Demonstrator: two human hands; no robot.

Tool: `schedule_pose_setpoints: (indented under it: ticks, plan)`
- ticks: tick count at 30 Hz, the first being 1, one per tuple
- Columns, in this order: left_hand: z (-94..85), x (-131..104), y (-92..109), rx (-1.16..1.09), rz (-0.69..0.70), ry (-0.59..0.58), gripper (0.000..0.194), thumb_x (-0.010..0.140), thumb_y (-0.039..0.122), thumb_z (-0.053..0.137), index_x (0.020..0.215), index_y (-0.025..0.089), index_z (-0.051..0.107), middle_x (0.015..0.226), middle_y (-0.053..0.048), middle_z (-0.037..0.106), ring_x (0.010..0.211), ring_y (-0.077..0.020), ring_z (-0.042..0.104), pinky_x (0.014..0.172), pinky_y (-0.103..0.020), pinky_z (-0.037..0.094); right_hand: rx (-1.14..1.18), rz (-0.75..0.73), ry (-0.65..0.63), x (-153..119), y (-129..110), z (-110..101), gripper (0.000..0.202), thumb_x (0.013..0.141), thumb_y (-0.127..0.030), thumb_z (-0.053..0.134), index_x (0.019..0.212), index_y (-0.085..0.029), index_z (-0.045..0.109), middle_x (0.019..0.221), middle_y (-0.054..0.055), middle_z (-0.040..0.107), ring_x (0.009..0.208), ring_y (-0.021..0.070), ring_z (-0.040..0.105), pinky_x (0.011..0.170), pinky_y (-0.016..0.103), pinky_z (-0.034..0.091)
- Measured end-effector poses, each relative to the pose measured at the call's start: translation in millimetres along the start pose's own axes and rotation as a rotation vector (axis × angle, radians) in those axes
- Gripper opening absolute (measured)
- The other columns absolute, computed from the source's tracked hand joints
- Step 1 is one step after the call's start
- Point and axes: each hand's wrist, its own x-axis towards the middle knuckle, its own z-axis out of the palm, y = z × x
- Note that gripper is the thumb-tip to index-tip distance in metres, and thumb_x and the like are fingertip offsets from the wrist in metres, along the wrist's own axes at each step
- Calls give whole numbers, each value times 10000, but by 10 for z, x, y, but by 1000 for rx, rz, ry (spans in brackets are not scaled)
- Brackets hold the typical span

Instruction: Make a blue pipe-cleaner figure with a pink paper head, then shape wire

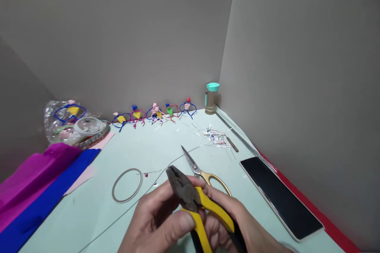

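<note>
Pliers (185,191) with dark jaws and yellow-and-black handles are held up at the bottom centre, jaws pointing up and left. Around the handles wraps my right hand (237,213), its fingers partly behind them. My left hand (160,217) is closed beside the pliers, its thumb pressed against the yellow handle near the pivot. A long thin wire (118,218) runs diagonally over the table, passing by the jaw tips. Whether the jaws grip it is unclear. Just behind the hands lie gold-handled scissors (194,168).
A wire coil (113,185) lies left. Magenta (44,166) and blue sheets (44,201) cover the left edge, near a plastic bag (52,126). Several wire figures (136,114) line the back wall beside a bottle (211,101). Scraps (215,138) and a phone (282,197) lie right.
</note>
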Motion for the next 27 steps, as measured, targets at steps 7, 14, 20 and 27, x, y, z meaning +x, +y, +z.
schedule_pose_setpoints:
  ticks: [7, 14, 20, 27]
  plan:
    - [112, 63, -95, -160, 81, 65, 212, 853, 400, 772, 1036, 301, 815, 1024, -22, 815, 910, -221, 749, 832, -268, 593, -133, 78, 27, -4, -88, -55, 859, 612, -177, 792, 1403, -219, 460, 955, 23, 653, 741, 137, 639, 720, 270, 566]
    - [121, 69, -153, -56, 224, 214, 186, 862, 317, 770, 1041, 288, 812, 1053, -29, 809, 957, -234, 739, 822, -259, 593, -984, -505, 332, 50, 173, -49, 869, 678, -122, 627, 1474, -265, 309, 1285, 174, 618, 873, 279, 705, 729, 444, 627]
    - [66, -16, -148, 311, 284, 210, 243, 861, 358, 761, 1099, 350, 813, 1186, -46, 789, 1042, -274, 720, 922, -317, 573, -1372, -764, 405, 81, 293, -117, 993, 572, -48, 467, 1518, -141, 179, 1106, 201, 653, 903, 343, 710, 680, 476, 656]
    - [-464, -87, -30, 333, 20, 257, 173, 880, 390, 734, 904, 247, 829, 891, -49, 791, 860, -234, 711, 789, -277, 571, -1455, -807, 390, -1, 215, -147, 930, 604, -32, 437, 1508, -110, 238, 1057, 182, 645, 994, 317, 701, 718, 395, 661]
